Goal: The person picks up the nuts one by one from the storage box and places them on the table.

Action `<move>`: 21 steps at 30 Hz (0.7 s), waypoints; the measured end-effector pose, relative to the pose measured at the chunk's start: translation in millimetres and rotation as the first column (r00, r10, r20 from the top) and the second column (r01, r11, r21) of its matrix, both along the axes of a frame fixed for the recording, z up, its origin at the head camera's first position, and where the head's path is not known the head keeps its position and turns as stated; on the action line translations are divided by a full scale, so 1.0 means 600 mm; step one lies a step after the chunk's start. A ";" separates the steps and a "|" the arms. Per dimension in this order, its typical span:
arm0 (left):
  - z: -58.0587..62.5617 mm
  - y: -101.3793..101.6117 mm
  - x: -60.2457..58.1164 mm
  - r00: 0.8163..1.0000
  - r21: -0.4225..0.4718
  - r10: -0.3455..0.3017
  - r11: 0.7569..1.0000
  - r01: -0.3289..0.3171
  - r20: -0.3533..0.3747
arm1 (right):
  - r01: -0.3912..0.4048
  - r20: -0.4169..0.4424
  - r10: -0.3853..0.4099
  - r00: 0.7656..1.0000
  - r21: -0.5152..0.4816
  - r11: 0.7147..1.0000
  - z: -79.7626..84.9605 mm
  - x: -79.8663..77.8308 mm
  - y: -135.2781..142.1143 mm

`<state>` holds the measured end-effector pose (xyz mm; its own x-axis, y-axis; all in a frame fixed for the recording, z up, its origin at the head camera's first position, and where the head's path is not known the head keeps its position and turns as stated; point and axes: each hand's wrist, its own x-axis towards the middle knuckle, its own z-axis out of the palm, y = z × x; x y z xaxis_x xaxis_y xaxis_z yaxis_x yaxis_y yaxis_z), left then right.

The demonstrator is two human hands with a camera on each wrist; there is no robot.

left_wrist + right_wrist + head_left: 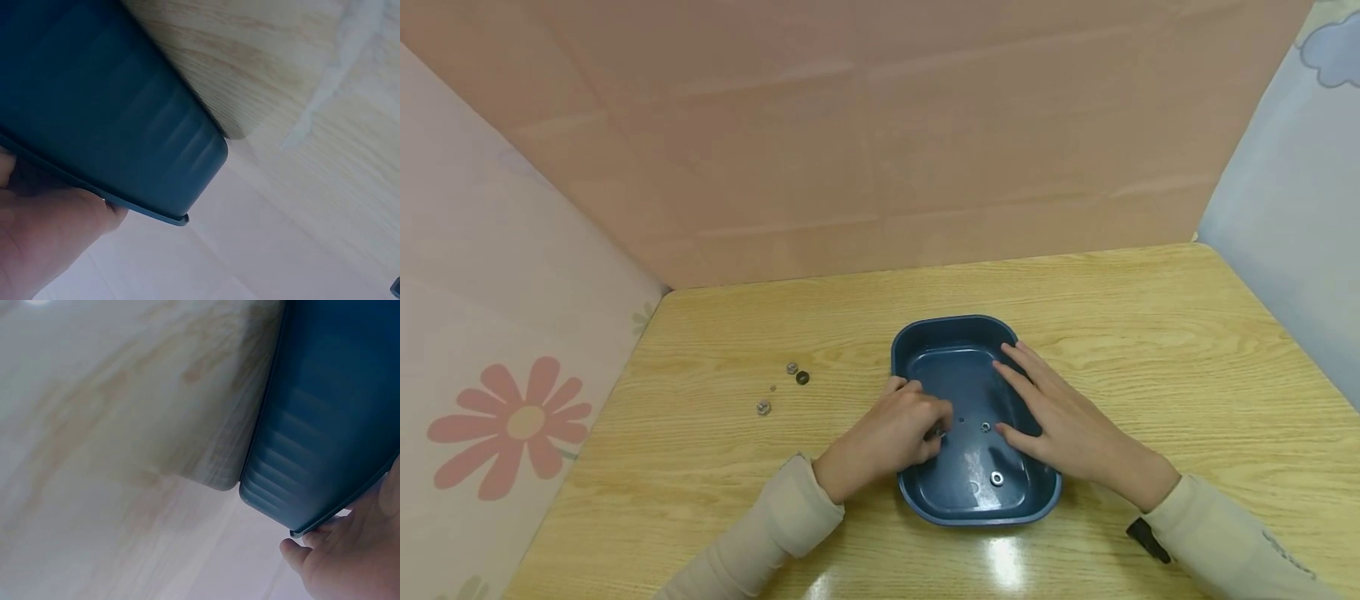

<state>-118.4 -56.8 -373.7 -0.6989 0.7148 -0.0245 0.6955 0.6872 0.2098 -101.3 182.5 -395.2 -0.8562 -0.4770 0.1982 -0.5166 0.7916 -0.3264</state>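
Observation:
A blue plastic tray (958, 518) sits on the table. My left hand (898, 423) reaches over its left rim with fingers curled, and a shiny bit of a small metal piece (940, 432) shows between thumb and fingers; most of it is hidden. Over the right rim lies my right hand (1060, 421), its fingers spread and straight, the thumb near a metal nut (986, 427) on the tray floor. Closer to the front lies a second nut (997, 479). Both wrist views show the tray's outer wall (125, 119) with part of each hand at the rim.
Left of the tray, on the wood-grain table (700, 467), lie a metal nut (763, 407), another metal nut (792, 367), a dark ring (802, 377) and a tiny piece (772, 388). A pinkish covering (865, 150) stands behind the table.

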 end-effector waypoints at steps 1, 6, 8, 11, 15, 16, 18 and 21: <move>0.000 0.000 0.000 1.000 0.006 -0.002 1.000 0.002 -0.004 | 0.002 0.002 -0.002 1.000 -0.001 1.000 0.000 0.000 0.000; 0.000 -0.001 0.002 0.999 0.029 -0.012 0.999 0.014 -0.039 | 0.005 0.024 -0.005 1.000 -0.002 1.000 0.001 0.001 0.000; 0.000 -0.002 0.003 0.998 0.037 -0.014 0.999 0.016 -0.058 | 0.005 0.039 -0.004 0.999 -0.002 1.000 0.002 0.001 0.000; 0.000 -0.003 0.004 0.996 0.045 -0.011 0.999 0.015 -0.086 | 0.003 0.053 -0.004 0.999 0.004 1.000 0.002 0.001 0.001; 0.000 -0.006 0.005 0.991 0.045 -0.010 0.999 0.016 -0.131 | 0.004 0.053 -0.004 0.999 0.006 1.000 0.002 0.000 0.001; -0.001 -0.006 0.005 0.989 0.046 -0.010 0.999 0.017 -0.145 | 0.003 0.052 -0.003 0.999 0.005 1.000 0.002 0.000 0.001; -0.001 -0.007 0.006 0.986 0.051 -0.012 0.998 0.021 -0.168 | 0.004 0.050 -0.004 0.999 0.004 1.000 0.002 0.000 0.002; -0.002 -0.010 0.006 0.980 0.068 -0.012 0.997 0.026 -0.198 | 0.004 0.051 -0.004 0.999 0.007 1.000 0.002 0.000 0.002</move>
<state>-114.7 -62.7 -374.8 -0.6715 0.7229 0.1630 0.7406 0.6623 0.1139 -101.6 183.5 -394.3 -0.8670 -0.4748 0.1513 -0.4964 0.7959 -0.3465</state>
